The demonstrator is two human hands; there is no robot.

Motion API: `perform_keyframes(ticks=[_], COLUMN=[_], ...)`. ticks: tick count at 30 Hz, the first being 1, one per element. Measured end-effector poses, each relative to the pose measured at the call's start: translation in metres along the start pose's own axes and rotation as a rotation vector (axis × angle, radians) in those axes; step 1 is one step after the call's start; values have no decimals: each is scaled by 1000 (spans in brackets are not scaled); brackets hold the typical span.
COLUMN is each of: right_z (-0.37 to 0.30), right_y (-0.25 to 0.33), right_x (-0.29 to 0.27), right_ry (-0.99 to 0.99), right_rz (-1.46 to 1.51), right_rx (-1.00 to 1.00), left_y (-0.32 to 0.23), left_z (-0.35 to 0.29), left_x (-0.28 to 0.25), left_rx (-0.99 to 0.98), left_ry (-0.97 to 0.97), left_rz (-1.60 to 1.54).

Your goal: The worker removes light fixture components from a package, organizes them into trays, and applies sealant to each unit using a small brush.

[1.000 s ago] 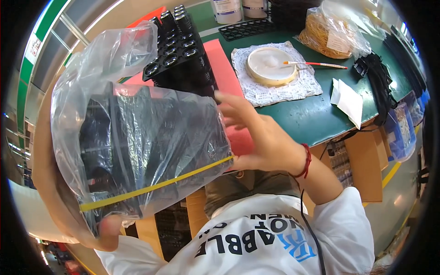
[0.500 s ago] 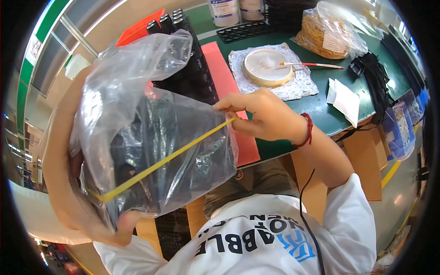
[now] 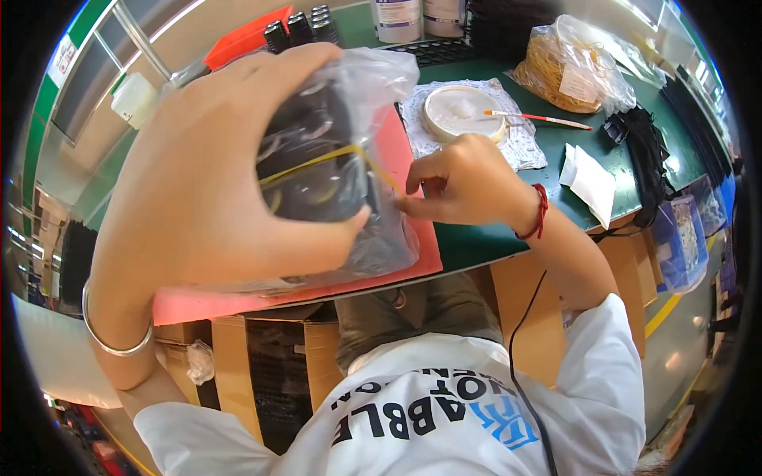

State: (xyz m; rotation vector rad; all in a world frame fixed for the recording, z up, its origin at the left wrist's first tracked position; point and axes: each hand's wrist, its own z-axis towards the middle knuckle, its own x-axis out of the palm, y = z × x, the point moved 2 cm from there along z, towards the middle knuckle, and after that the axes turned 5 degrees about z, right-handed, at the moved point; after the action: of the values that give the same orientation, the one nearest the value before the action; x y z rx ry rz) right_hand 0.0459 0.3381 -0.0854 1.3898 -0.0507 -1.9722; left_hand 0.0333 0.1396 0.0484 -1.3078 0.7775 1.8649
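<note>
A clear plastic bag (image 3: 390, 238) packed with black contents stands upright above the front of the pink sheet. My left hand (image 3: 198, 174), wearing a metal bangle on its wrist, grips it with the thumb on the near side and the fingers over the far side. A yellow rubber band (image 3: 317, 161) crosses the bag and stretches on its right side toward my right hand (image 3: 475, 190). The thumb and bent fingers of that hand are pinched at the band's end. My left hand hides much of the bag.
Pink sheet (image 3: 425, 242) covers part of the green table (image 3: 548, 202). Behind are a round dish (image 3: 452, 103) on a patterned cloth, a brush (image 3: 548, 120), a bag of rubber bands (image 3: 556, 71), a white packet (image 3: 589, 184), a red bin (image 3: 248, 36) and black cylinders (image 3: 300, 30). Cardboard boxes (image 3: 528, 293) stand below.
My left hand has swung the bag from lying tilted at the left to upright over the pink sheet, further right. The rubber band now bends round the bag's right side; my right hand stays beside it.
</note>
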Motion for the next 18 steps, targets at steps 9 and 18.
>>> perform_keyframes(ticks=[9,18], right_z=[-4,34], right_y=[26,113], right_x=[-48,-96], right_ry=[-201,-424], right_rz=[93,283], right_rx=[34,-225], left_y=[0,-2], left_z=[11,-30], left_x=[13,-4], left_rx=[11,-3], left_ry=[52,-341], left_rz=[47,93])
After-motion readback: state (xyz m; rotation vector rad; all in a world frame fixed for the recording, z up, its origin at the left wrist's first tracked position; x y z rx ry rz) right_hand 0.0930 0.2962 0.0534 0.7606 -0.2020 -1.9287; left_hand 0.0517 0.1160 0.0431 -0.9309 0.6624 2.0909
